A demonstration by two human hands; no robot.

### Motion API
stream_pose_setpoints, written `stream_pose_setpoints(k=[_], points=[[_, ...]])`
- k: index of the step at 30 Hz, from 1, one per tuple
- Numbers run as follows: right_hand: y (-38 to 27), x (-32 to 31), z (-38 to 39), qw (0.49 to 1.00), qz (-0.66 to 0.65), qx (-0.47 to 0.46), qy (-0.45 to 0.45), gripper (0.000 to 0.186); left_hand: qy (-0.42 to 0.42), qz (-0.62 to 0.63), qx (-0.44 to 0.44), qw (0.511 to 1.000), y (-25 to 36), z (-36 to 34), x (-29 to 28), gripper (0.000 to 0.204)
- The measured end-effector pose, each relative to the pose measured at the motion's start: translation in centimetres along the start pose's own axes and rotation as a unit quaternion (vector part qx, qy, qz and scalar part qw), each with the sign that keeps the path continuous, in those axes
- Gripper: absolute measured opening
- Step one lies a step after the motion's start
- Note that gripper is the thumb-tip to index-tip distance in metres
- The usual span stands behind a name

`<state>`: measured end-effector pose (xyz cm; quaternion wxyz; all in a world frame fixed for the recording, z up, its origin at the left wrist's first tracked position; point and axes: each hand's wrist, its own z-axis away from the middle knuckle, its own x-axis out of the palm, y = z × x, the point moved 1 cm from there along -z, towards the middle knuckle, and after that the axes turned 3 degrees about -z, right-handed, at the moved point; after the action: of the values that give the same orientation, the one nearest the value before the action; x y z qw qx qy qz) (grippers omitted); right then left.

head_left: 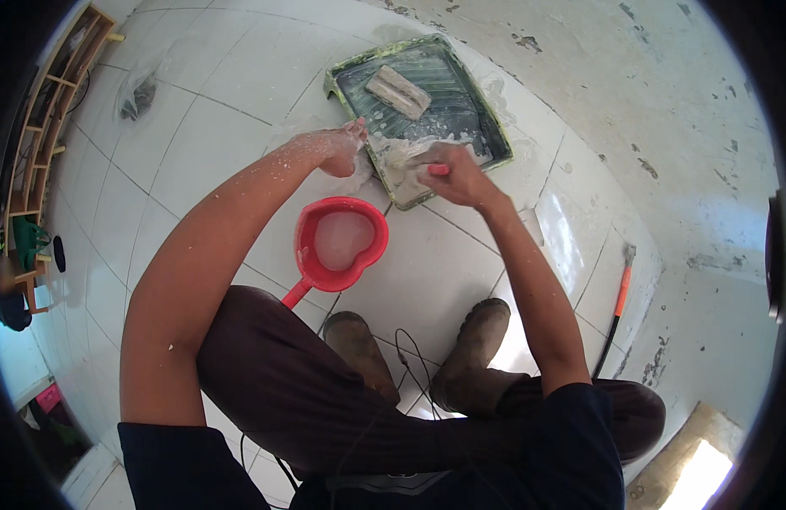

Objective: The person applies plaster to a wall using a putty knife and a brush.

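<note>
A green-rimmed paint tray (486, 106) lies on the tiles ahead of me, its dark ribbed inside smeared with white. My left hand (342, 151), dusted with white, is bent round the tray's left rim; its fingertips are partly hidden. My right hand (459, 176) is closed round the red handle (439, 169) of a tool whose blade I cannot make out. Beneath that hand, a wet whitish mix (400, 161) spreads over the tray's near end. Farther up the tray rests a worn, plaster-caked block (399, 92).
Nearer me stands a red dipper (377, 223) of cloudy liquid. Along the right wall lies a tool with an orange and black handle (621, 293). A thin black cable (403, 357) loops between my boots (363, 353). Wooden shelving (48, 127) stands far left, near a clear plastic bag (138, 95).
</note>
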<state>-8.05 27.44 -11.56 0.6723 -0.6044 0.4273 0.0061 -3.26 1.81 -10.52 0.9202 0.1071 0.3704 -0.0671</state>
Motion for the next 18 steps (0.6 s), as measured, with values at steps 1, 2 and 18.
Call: stream_pose_setpoints(k=[1,2,18], points=[[0.2,1.0,0.1,0.999,0.016,-0.025,-0.014,0.021,0.000,-0.003,0.001,1.000,0.0,0.0,0.0,0.090],[0.5,1.7,0.3,0.998,0.033,-0.049,-0.028,0.020,0.002,-0.005,0.005,1.000,0.1,0.0,0.0,0.090],[4.2,-0.2,1.3,0.970,-0.022,0.210,0.121,0.023,0.009,-0.013,0.010,1.000,-0.6,0.0,0.3,0.088]])
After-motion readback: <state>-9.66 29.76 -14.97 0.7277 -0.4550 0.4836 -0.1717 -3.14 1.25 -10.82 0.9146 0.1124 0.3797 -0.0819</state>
